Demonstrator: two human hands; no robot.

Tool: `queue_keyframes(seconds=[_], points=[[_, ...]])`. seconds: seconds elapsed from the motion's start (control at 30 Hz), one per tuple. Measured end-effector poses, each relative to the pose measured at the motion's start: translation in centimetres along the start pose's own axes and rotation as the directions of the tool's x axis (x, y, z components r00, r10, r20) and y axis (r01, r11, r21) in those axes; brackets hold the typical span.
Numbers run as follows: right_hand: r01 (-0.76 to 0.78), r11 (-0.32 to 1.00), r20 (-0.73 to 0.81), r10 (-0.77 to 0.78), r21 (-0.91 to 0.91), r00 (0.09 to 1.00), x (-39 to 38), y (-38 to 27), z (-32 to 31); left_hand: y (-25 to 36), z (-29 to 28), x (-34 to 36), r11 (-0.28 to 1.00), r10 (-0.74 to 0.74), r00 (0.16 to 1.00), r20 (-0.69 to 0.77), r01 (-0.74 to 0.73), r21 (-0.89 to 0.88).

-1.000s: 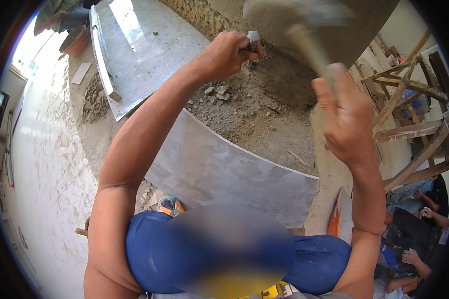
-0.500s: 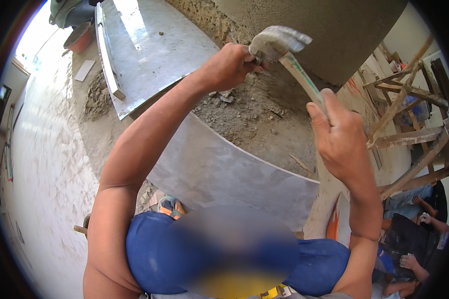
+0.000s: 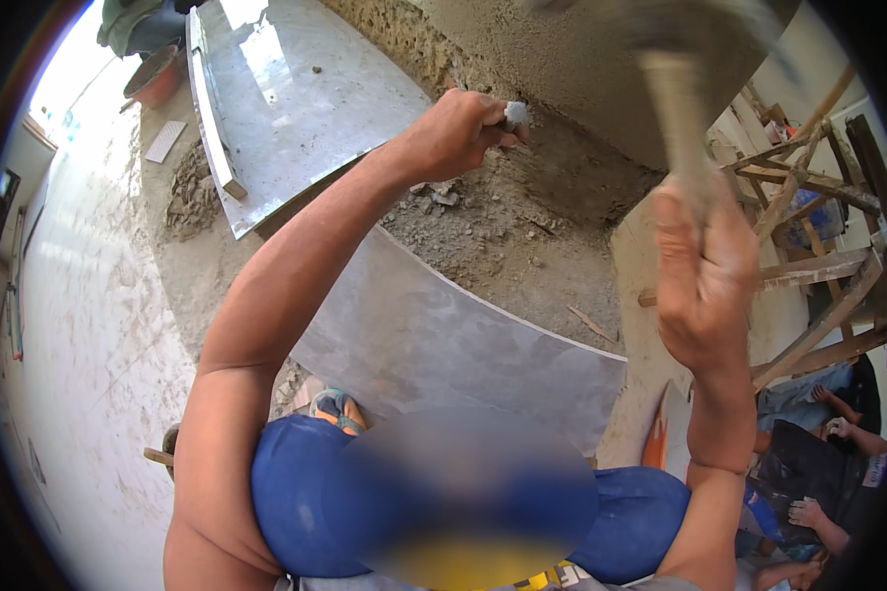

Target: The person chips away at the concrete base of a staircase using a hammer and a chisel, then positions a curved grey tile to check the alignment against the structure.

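Note:
My left hand (image 3: 463,128) is closed around a chisel (image 3: 515,115); only its pale metal end shows past my fist. Behind it rises a rough cement-plastered wall (image 3: 581,74). At the right, my right hand (image 3: 705,281) grips the handle of a claw hammer (image 3: 678,108), thumb along the wood. The hammer's head is raised near the top edge and smeared by motion, well apart from the chisel. Below both hands lies a strip of rubble and loose mortar (image 3: 493,251) along the wall's foot.
A grey slab (image 3: 453,335) lies in front of my knees, another (image 3: 306,98) at the far left with a long straight bar (image 3: 212,128) on its edge. A reddish basin (image 3: 155,77) sits beyond. Wooden trestles (image 3: 808,271) and other people (image 3: 813,483) are at the right.
My right hand has swung the hammer up and to the right, away from the chisel end. The left hand has stayed in place, still holding the chisel.

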State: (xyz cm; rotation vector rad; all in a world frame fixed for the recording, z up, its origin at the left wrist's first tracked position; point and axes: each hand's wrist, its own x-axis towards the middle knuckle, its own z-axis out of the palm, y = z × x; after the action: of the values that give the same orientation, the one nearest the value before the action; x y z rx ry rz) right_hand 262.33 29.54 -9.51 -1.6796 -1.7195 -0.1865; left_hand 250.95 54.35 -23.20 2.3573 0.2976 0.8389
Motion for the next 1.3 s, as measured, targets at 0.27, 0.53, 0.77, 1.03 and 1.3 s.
queue_keyframes(seconds=[0.27,0.53,0.77,1.03,1.3], points=[[-0.112,0.986,0.246,0.14,-0.127,0.959,-0.2,1.9,0.0,0.6,0.3,-0.1,1.0,0.018,1.0,-0.011,-0.018,-0.02],[-0.096,0.956,0.294,0.179,-0.277,0.939,-0.5,3.3,1.6,0.3,0.2,0.4,0.999,-0.047,0.999,0.027,0.047,0.005],[-0.027,0.999,-0.026,0.028,0.046,0.999,-0.3,0.5,0.5,-0.7,0.3,0.5,0.999,-0.027,0.999,0.026,0.027,-0.017],[-0.028,0.989,0.194,0.056,-0.142,0.979,0.5,2.2,0.7,-0.5,0.4,0.8,0.996,0.041,0.998,-0.045,-0.044,-0.082],[-0.116,0.989,0.185,0.132,-0.097,0.974,-0.6,3.8,1.7,-0.5,0.9,0.9,1.0,0.011,1.0,0.02,-0.01,-0.015]])
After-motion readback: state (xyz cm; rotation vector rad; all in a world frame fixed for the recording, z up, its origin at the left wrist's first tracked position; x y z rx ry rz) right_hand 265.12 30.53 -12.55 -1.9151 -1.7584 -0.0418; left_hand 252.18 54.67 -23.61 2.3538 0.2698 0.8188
